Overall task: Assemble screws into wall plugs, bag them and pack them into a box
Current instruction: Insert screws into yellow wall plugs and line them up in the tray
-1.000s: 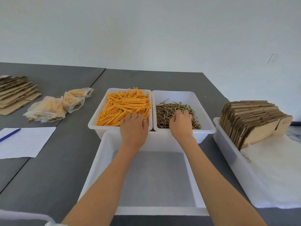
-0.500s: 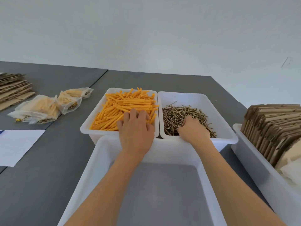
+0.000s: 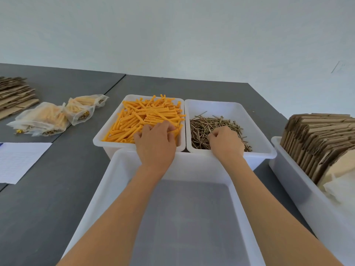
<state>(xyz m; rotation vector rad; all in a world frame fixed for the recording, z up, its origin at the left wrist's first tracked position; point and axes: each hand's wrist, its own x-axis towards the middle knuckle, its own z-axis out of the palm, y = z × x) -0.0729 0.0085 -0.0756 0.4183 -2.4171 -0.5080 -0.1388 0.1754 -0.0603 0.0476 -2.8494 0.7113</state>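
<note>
A white tub (image 3: 107, 140) holds several orange wall plugs (image 3: 146, 116). My left hand (image 3: 155, 143) lies on the near end of that pile, its fingers curling into the plugs. Beside it a second white tub (image 3: 259, 135) holds several brass screws (image 3: 209, 123). My right hand (image 3: 225, 143) sits in the screws with its fingers curled down into them; what the fingertips hold is hidden. An empty white tub (image 3: 115, 173) stands right in front of me, under both forearms.
Filled clear bags (image 3: 50, 120) of plugs and screws lie at the left. Flat cardboard blanks (image 3: 13, 95) are stacked far left, with a lined paper sheet (image 3: 19, 160) nearer. A tray (image 3: 288, 173) at the right holds upright folded cardboard boxes (image 3: 317, 139) and empty bags.
Both hands have reached further into their tubs and their fingers have curled, the left into the plugs, the right into the screws. The camera has shifted towards the tubs.
</note>
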